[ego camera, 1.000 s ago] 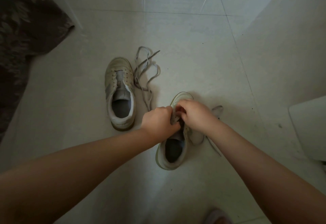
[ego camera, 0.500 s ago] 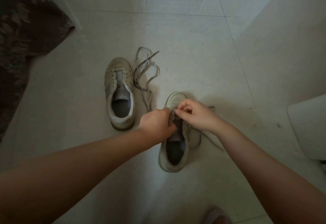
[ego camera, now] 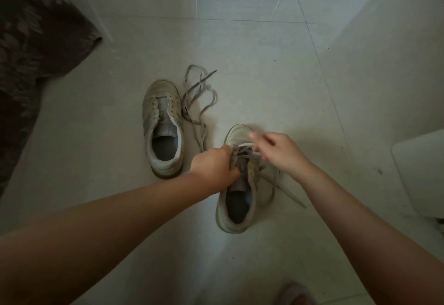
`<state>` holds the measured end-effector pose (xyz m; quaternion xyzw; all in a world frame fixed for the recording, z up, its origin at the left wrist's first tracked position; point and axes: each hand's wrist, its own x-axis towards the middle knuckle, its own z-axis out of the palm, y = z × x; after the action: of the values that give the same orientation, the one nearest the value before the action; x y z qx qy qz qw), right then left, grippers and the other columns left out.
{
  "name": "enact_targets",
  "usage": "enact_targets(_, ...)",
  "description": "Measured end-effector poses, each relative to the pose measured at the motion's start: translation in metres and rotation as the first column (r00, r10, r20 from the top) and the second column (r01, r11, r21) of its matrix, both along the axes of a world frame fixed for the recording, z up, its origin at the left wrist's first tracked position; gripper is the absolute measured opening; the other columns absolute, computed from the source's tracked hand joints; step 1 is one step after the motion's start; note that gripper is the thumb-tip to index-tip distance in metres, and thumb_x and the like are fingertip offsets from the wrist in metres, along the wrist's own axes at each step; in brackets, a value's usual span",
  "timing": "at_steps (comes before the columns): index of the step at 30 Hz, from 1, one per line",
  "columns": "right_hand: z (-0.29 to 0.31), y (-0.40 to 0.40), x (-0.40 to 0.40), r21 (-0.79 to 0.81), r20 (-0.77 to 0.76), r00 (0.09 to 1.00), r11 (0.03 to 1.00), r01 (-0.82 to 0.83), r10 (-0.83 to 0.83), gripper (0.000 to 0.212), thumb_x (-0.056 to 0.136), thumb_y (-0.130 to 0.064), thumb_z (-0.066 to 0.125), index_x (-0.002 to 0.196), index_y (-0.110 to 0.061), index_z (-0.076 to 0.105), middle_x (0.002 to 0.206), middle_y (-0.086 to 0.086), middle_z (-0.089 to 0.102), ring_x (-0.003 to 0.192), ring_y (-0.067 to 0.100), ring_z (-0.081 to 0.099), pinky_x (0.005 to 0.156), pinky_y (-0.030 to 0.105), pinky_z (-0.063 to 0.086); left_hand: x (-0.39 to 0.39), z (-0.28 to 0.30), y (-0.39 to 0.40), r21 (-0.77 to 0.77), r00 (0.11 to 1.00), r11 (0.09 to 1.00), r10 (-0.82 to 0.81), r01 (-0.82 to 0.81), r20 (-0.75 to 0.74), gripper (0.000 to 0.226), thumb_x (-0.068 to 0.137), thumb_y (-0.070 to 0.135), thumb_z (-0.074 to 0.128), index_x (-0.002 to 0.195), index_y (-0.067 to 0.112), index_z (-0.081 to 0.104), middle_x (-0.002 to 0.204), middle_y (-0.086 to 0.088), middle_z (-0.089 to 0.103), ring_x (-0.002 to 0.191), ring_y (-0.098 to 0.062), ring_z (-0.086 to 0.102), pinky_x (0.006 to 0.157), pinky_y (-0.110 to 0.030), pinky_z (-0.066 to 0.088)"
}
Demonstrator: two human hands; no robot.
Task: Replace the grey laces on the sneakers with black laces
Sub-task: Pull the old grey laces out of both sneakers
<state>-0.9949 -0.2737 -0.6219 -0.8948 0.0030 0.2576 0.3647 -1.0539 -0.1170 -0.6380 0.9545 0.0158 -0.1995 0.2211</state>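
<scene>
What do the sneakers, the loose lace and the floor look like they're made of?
Sneakers: probably leather or synthetic, off-white, matte, creased, with punched holes. Loose lace: flat woven fabric, grey, limp. Floor: glazed tile, judging by its sheen and thin joint lines.

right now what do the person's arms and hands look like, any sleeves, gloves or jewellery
Both forearms are bare as far as the frame shows: no sleeve reaches into view. The left hand and the right hand wear no gloves, and no watch, bracelet or ring is visible on either. The right hand's fingertips are motion-blurred, so small details there cannot be made out.
</scene>
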Motion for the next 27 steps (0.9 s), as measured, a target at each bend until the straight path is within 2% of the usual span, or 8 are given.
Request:
enact_targets(3,0.000,0.008,-0.005,-0.326,0.147,0.948,0.918,-0.224,0.283,0.040,0.080,-0.062,0.056,0.078,-0.023,0.061,0.075,-0.007,0.061,0.073,0.014,0.056,0.064,0.032,0.044,0.001,-0.001,-0.001,0.014,0.999,1.000,-0.009,0.009,0.035,0.034,0.088,0.045,0.051,0.105,0.015,0.050,0.096,-0.004,0.061,0.086,-0.024,0.059,0.065,-0.028,0.038)
enact_targets(8,0.001,0.025,-0.008,-0.428,0.370,0.771,0.832,-0.353,0.518,0.018,0.087,-0.038,0.056,0.101,-0.030,0.066,0.102,-0.009,0.063,0.099,0.016,0.056,0.070,0.029,0.044,-0.002,-0.001,0.000,0.049,0.994,0.999,0.004,-0.009,0.109,0.037,0.087,0.048,0.051,0.106,0.017,0.058,0.097,-0.003,0.067,0.090,-0.025,0.063,0.068,-0.029,0.043)
enact_targets(11,-0.007,0.023,-0.005,-0.367,0.341,0.783,0.840,-0.399,0.520,0.017,0.090,-0.031,0.054,0.091,-0.027,0.070,0.098,-0.009,0.064,0.099,0.016,0.052,0.068,0.028,0.038,-0.004,-0.003,0.002,0.046,0.994,0.999,0.008,-0.013,0.112,0.040,0.087,0.052,0.050,0.105,0.018,0.059,0.097,-0.003,0.067,0.092,-0.024,0.064,0.072,-0.030,0.046)
enact_targets(14,-0.009,0.021,-0.002,-0.238,0.289,0.818,0.865,-0.443,0.498,0.017,0.085,-0.022,0.058,0.096,-0.023,0.070,0.098,-0.005,0.067,0.096,0.020,0.052,0.079,0.031,0.041,-0.006,-0.005,0.003,0.036,0.992,0.999,0.009,-0.013,0.125,0.043,0.087,0.058,0.047,0.104,0.019,0.059,0.095,-0.002,0.068,0.092,-0.023,0.063,0.072,-0.031,0.047)
enact_targets(18,-0.014,0.021,0.002,-0.249,0.248,0.818,0.850,-0.464,0.519,0.015,0.084,-0.016,0.058,0.088,-0.016,0.071,0.089,-0.001,0.060,0.092,0.025,0.053,0.078,0.030,0.039,-0.006,-0.007,0.005,0.006,0.992,1.000,0.020,-0.021,0.128,0.044,0.087,0.060,0.046,0.103,0.021,0.059,0.091,0.002,0.068,0.088,-0.020,0.064,0.070,-0.031,0.048)
enact_targets(22,0.002,0.031,0.003,0.120,0.279,0.932,0.955,-0.272,0.230,0.008,0.087,-0.007,0.060,0.087,-0.014,0.065,0.093,-0.002,0.057,0.086,0.008,0.054,0.082,0.013,0.040,-0.005,-0.008,0.005,0.039,0.994,0.999,-0.010,0.006,0.110,0.040,0.089,0.055,0.045,0.101,0.019,0.058,0.091,0.000,0.067,0.085,-0.020,0.063,0.068,-0.030,0.047)
enact_targets(24,0.008,0.033,0.008,0.099,0.225,0.932,0.945,-0.312,0.284,0.014,0.086,-0.005,0.059,0.084,-0.018,0.063,0.094,-0.002,0.060,0.087,0.010,0.056,0.084,0.019,0.044,-0.004,-0.007,0.003,0.041,0.994,0.999,-0.017,0.013,0.110,0.039,0.090,0.054,0.045,0.101,0.018,0.056,0.092,-0.001,0.066,0.085,-0.022,0.062,0.066,-0.029,0.045)
enact_targets(27,0.002,0.034,0.009,-0.126,0.074,0.864,0.864,-0.488,0.499,0.005,0.077,-0.010,0.056,0.078,-0.012,0.061,0.088,0.004,0.064,0.085,0.024,0.059,0.080,0.041,0.050,-0.004,-0.007,0.003,0.020,0.994,1.000,0.005,-0.007,0.109,0.042,0.088,0.056,0.046,0.104,0.019,0.057,0.096,-0.002,0.066,0.090,-0.024,0.063,0.071,-0.030,0.048)
